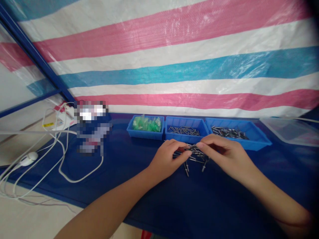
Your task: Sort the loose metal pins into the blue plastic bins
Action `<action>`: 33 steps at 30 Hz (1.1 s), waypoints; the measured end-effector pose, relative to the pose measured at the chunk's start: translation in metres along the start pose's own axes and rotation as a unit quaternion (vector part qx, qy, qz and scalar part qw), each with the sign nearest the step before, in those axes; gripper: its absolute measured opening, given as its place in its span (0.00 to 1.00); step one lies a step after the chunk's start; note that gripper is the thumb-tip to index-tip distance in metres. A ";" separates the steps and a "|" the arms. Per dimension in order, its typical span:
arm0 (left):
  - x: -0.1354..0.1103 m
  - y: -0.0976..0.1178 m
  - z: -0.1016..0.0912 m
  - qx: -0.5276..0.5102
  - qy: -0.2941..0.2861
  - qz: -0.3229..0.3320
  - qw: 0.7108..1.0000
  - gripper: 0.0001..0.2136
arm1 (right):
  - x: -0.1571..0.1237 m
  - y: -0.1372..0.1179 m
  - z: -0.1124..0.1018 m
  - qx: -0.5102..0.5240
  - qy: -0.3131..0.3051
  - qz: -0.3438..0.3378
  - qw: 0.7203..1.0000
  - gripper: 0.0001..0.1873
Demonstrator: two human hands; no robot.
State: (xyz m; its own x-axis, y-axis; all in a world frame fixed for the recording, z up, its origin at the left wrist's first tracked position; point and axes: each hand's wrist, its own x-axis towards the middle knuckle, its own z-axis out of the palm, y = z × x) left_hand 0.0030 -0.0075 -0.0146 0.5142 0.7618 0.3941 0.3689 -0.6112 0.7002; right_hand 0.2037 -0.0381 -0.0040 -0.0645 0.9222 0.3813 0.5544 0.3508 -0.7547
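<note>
A loose heap of small metal screws (pixel 193 158) lies on the dark blue table cover (pixel 139 186) in front of me. My left hand (pixel 168 157) rests on the heap's left side, fingers curled and pinched over the screws. My right hand (pixel 223 154) comes in from the right, its thumb and forefinger pinched together at the heap's top, fingertips almost meeting the left hand's. What each pinch holds is too small to name.
Three blue trays stand behind the heap: green plastic pieces (pixel 147 123) on the left, screws in the middle tray (pixel 185 130) and in the right tray (pixel 231 132). White cables (pixel 62 159) loop at the left. A clear plastic box (pixel 291 131) sits at far right. A striped tarp hangs behind.
</note>
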 end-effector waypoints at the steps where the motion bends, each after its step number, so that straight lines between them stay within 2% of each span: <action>1: 0.000 0.000 0.000 0.028 -0.011 0.014 0.999 0.11 | 0.002 0.003 -0.006 -0.012 0.026 0.007 1.000 0.12; 4: -0.003 -0.001 -0.001 0.111 -0.049 0.050 0.991 0.14 | 0.008 0.017 -0.034 -0.085 0.148 0.063 0.983 0.15; 7: -0.006 -0.003 -0.001 0.165 -0.084 0.067 0.980 0.19 | 0.013 0.037 -0.068 -0.265 0.240 0.155 0.921 0.16; 9: -0.009 -0.005 0.001 0.190 -0.107 0.069 0.974 0.25 | 0.016 0.051 -0.085 -0.350 0.244 0.191 0.884 0.16; 11: -0.011 -0.006 0.002 0.207 -0.126 0.063 0.968 0.28 | 0.017 0.060 -0.095 -0.412 0.193 0.221 0.862 0.17; 13: -0.012 -0.007 0.004 0.217 -0.138 0.057 0.965 0.28 | 0.016 0.060 -0.094 -0.452 0.178 0.200 0.851 0.18; 15: -0.012 -0.008 0.004 0.222 -0.143 0.055 0.963 0.27 | 0.015 0.052 -0.085 -0.444 0.191 0.136 0.865 0.17; 16: -0.012 -0.007 0.004 0.222 -0.144 0.055 0.963 0.26 | 0.014 0.046 -0.079 -0.414 0.177 0.106 0.887 0.17; 18: -0.011 -0.007 0.003 0.223 -0.144 0.058 0.963 0.25 | 0.010 0.034 -0.065 -0.310 0.068 0.077 0.945 0.17; 20: -0.011 -0.008 0.004 0.222 -0.140 0.059 0.963 0.24 | 0.006 0.026 -0.054 -0.226 -0.071 0.074 0.969 0.18; 21: -0.011 -0.008 0.004 0.221 -0.138 0.059 0.964 0.25 | 0.004 0.025 -0.049 -0.211 -0.120 0.072 0.968 0.20; 23: -0.012 -0.009 0.005 0.221 -0.131 0.058 0.965 0.25 | 0.000 0.027 -0.044 -0.223 -0.167 0.060 0.959 0.24; 27: -0.013 -0.010 0.006 0.218 -0.130 0.055 0.966 0.29 | -0.007 0.038 -0.043 -0.273 -0.197 0.051 0.940 0.34; 33: -0.012 -0.010 0.005 0.213 -0.138 0.063 0.965 0.33 | -0.014 0.058 -0.038 -0.293 -0.189 0.056 0.936 0.39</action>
State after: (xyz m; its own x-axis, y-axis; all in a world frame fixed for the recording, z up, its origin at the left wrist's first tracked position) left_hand -0.0032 -0.0115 -0.0293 0.7406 0.6252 0.2462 0.5441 -0.7730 0.3262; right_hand 0.2686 -0.0371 -0.0328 -0.2065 0.9783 0.0183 0.9279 0.2017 -0.3137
